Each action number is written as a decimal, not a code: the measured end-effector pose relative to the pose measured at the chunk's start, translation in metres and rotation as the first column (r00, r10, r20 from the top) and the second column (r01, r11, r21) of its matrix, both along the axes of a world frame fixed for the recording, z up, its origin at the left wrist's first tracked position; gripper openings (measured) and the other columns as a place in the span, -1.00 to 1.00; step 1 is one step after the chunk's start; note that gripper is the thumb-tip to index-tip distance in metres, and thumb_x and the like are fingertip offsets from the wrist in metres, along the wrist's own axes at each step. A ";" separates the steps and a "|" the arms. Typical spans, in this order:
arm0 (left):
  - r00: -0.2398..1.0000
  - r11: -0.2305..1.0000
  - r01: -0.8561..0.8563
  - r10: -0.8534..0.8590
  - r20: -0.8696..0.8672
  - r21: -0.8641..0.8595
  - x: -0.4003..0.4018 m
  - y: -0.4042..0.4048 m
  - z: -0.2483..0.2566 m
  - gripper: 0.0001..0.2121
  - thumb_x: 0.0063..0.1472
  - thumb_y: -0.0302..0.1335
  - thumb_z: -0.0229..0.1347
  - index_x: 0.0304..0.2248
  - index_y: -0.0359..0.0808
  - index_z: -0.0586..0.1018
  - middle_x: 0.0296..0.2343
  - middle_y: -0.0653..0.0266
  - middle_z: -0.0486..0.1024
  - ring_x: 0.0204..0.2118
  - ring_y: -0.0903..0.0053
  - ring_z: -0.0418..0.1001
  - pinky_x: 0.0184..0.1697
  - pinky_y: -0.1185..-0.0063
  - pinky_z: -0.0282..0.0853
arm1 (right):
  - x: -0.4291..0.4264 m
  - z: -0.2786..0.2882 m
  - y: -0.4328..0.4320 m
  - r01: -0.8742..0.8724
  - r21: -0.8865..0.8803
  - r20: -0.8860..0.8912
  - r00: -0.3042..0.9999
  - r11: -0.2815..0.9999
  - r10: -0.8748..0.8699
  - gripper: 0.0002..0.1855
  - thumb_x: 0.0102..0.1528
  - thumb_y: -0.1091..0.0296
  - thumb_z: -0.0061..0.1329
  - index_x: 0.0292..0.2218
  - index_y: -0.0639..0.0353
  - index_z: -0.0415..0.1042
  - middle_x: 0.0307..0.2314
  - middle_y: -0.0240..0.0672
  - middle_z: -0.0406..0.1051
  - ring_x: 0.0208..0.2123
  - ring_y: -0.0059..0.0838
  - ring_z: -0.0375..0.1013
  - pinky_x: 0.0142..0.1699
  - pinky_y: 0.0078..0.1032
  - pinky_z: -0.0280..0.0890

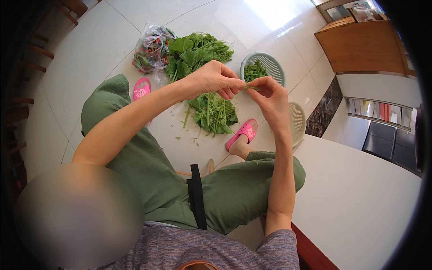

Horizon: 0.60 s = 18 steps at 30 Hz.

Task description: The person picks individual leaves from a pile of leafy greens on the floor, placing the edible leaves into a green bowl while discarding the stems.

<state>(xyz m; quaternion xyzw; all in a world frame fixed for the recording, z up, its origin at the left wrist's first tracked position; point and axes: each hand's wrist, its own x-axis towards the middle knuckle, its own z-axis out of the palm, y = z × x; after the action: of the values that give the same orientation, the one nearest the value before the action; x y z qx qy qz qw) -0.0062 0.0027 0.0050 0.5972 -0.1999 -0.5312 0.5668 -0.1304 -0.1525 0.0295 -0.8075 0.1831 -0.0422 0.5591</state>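
My left hand (214, 79) and my right hand (271, 96) meet in the air, fingertips pinching a short green stem (251, 87) between them. Just behind it, partly covered by my fingers, a grey-green plastic colander (278, 65) holds picked green pieces (254, 70). On the tiled floor beyond my left hand lies a large heap of leafy vine shoots (199, 50) with thin tendrils. A smaller heap of stems and leaves (216, 116) sits below my hands, between my feet. Small scraps are scattered around it.
A clear plastic bag (153, 47) with red and green contents stands beside the big heap. Behind my right forearm is a second pale basket (296, 123). A white tabletop (354, 199) is at my right, a wooden cabinet (364, 47) farther off. Wooden furniture legs (40, 50) line the left.
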 end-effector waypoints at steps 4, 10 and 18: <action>1.000 1.000 0.005 -0.005 0.030 -0.006 0.001 0.001 -0.002 -0.79 0.10 -0.38 0.10 -0.39 -0.40 0.58 -0.52 0.27 0.52 -0.49 0.66 0.48 -0.40 0.70 0.44 | 0.001 0.003 0.003 0.009 -0.148 0.036 0.999 0.989 -0.003 -0.88 -0.11 0.54 0.08 -0.44 0.30 0.43 -0.49 -0.36 0.45 -0.44 -0.63 0.44 -0.30 -0.65 0.32; 0.998 1.000 0.019 -0.019 0.053 0.001 0.000 0.002 -0.001 -0.76 0.04 -0.38 0.08 -0.44 -0.45 0.58 -0.56 0.23 0.51 -0.50 0.60 0.49 -0.39 0.68 0.45 | 0.002 0.002 0.005 -0.033 -0.132 0.112 0.993 0.991 0.048 -0.91 -0.12 0.59 0.06 -0.46 0.28 0.45 -0.50 -0.38 0.41 -0.43 -0.61 0.44 -0.28 -0.65 0.32; 0.998 0.996 0.042 -0.046 -0.046 -0.085 0.004 0.002 -0.002 -0.78 0.07 -0.54 -0.06 -0.35 -0.46 0.57 -0.46 0.17 0.54 -0.48 0.63 0.50 -0.35 0.69 0.47 | 0.001 0.000 0.000 -0.023 0.015 0.180 0.984 1.000 0.020 -0.90 -0.15 0.66 0.04 -0.48 0.31 0.44 -0.44 -0.34 0.41 -0.39 -0.59 0.43 -0.22 -0.65 0.35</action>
<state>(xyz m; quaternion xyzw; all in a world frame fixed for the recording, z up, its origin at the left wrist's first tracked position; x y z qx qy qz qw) -0.0021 0.0048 0.0027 0.5555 -0.2213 -0.5488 0.5842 -0.1290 -0.1521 0.0296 -0.7976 0.1235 -0.1071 0.5806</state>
